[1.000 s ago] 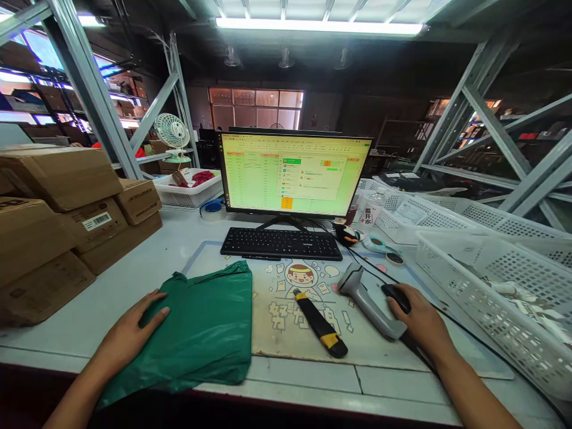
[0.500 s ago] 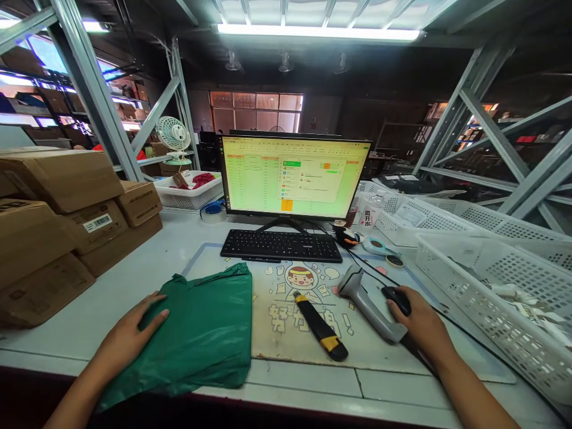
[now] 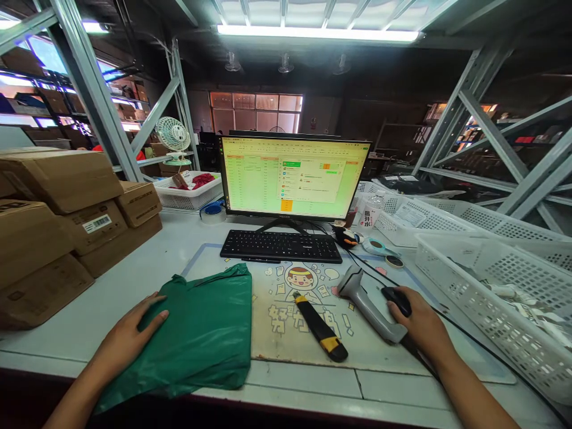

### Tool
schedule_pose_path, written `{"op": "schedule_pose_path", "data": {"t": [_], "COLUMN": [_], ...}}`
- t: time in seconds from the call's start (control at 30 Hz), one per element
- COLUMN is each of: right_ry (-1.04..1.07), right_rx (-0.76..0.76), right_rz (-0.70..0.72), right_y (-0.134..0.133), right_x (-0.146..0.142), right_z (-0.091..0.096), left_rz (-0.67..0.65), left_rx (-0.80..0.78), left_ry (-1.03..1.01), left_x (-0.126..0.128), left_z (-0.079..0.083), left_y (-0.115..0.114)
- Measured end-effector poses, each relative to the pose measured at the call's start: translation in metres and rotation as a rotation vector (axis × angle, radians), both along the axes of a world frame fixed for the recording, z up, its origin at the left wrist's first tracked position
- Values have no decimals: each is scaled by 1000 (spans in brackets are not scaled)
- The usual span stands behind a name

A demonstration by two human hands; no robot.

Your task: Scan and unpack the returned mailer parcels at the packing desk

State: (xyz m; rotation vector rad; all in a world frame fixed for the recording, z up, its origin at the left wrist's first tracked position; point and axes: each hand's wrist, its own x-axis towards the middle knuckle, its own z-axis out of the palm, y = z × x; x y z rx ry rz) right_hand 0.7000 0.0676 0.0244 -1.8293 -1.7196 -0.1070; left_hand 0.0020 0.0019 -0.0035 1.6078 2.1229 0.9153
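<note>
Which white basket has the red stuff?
The white basket left of the monitor: red stuff shows inside. The other white baskets, right of the monitor, show none.

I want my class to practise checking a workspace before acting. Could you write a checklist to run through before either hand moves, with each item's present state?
1. Left hand on the bag: ok, it rests on the bag's left side.
2. Bag wholly on the table: not ok, its near left corner extends past the front edge.
3. Right hand on the mouse: ok.
4. Knife apart from both hands: ok, it lies between bag and scanner.
5. Knife blade fully retracted: cannot tell, the tip is too small.
6. Screen lit: ok.
</note>
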Motion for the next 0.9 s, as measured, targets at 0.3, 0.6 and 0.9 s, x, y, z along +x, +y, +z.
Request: {"op": "schedule_pose_path", "data": {"t": [0.3, 0.6, 0.9], "right_ry": [37, 30, -12], "right_rx": [68, 55, 47], "right_rz": [-25, -28, -45], "right_y": [0, 1, 3], "right_x": [1, 1, 5], "right_z": [-6, -4, -9], "left_rz": [2, -2, 2], "left_rx": [-12, 12, 9], "left_ry": [16, 16, -19], "left_x": [1, 2, 0], "left_z": [1, 3, 0], "left_y": [0, 0, 0]}}
